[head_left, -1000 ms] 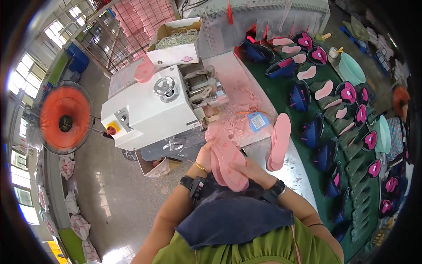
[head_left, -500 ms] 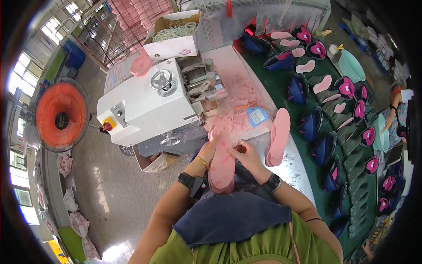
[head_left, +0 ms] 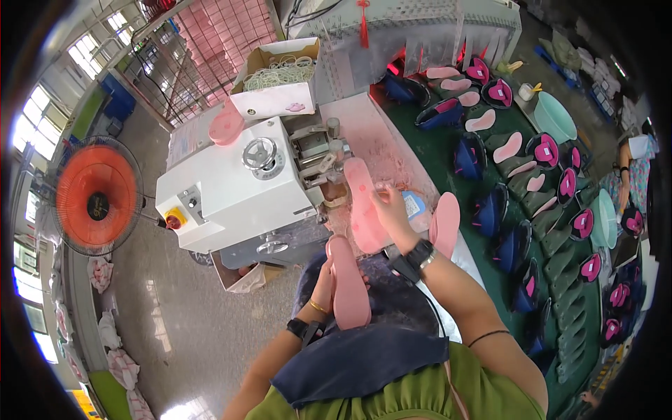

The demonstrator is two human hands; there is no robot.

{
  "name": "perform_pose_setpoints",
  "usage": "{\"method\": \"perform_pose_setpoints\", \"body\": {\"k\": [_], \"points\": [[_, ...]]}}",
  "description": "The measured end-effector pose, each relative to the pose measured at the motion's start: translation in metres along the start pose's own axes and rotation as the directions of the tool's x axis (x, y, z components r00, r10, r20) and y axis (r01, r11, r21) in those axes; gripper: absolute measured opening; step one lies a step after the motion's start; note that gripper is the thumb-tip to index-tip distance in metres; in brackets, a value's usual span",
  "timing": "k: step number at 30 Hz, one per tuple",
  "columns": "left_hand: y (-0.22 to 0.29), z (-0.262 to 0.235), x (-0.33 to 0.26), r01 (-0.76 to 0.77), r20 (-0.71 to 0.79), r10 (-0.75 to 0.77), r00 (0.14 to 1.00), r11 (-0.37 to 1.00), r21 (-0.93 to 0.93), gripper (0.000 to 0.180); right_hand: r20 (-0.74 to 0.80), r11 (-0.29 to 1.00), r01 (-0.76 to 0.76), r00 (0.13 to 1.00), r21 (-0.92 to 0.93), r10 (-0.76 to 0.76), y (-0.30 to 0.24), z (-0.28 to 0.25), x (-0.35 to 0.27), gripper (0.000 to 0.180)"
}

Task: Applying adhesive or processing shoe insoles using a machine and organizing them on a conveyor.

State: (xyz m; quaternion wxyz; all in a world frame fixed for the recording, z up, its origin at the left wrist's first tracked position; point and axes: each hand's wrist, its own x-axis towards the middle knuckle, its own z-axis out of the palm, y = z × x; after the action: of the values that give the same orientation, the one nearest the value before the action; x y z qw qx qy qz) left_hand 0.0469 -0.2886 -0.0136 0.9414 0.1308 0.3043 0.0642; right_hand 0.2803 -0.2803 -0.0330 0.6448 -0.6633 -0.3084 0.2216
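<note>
Near the machine (head_left: pixel 224 189) (white), the right hand (head_left: pixel 393 215) grips a pink sole (head_left: pixel 362 206).

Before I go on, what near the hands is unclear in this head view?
All in the head view:
Left hand: palm hidden by the pink sole it holds.
Any further sole underneath: hidden by that same sole.
Blue tag: left part covered by the right hand; print too small.
Farther off, co-worker: partly lost at the dark lens rim.
</note>
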Motion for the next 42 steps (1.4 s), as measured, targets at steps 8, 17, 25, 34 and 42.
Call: {"method": "perform_pose_setpoints", "body": {"k": [8, 17, 25, 34, 42], "points": [[0.032, -0.008, -0.013, -0.141, -0.080, 0.157, 0.984, 0.974, 0.178, 0.057, 0.210, 0.905, -0.400, 0.906, 0.146, 0.367, -0.030, 0.010, 0.042, 0.035], [0.019, -0.005, -0.019, -0.019, -0.099, 0.044, 0.994, 0.970, 0.241, 0.054, 0.086, 0.758, 0.334, 0.934, -0.561, -0.347, -0.028, -0.043, 0.052, 0.031], [0.015, -0.025, -0.029, -0.060, -0.134, 0.098, 0.986, 0.964, 0.258, 0.058, 0.014, 0.991, -0.124, 0.992, -0.059, 0.125, -0.015, 0.029, 0.070, 0.038], [0.015, -0.023, -0.024, -0.055, -0.156, 0.114, 0.981, 0.940, 0.337, 0.060, -0.247, 0.958, -0.140, 0.948, 0.252, 0.203, -0.029, -0.031, 0.102, 0.025], [0.012, -0.016, -0.009, 0.016, -0.104, 0.024, 0.994, 0.930, 0.367, 0.060, -0.733, 0.982, -0.167, 0.679, -0.090, 0.049, 0.008, -0.361, -0.056, 0.018]]}}
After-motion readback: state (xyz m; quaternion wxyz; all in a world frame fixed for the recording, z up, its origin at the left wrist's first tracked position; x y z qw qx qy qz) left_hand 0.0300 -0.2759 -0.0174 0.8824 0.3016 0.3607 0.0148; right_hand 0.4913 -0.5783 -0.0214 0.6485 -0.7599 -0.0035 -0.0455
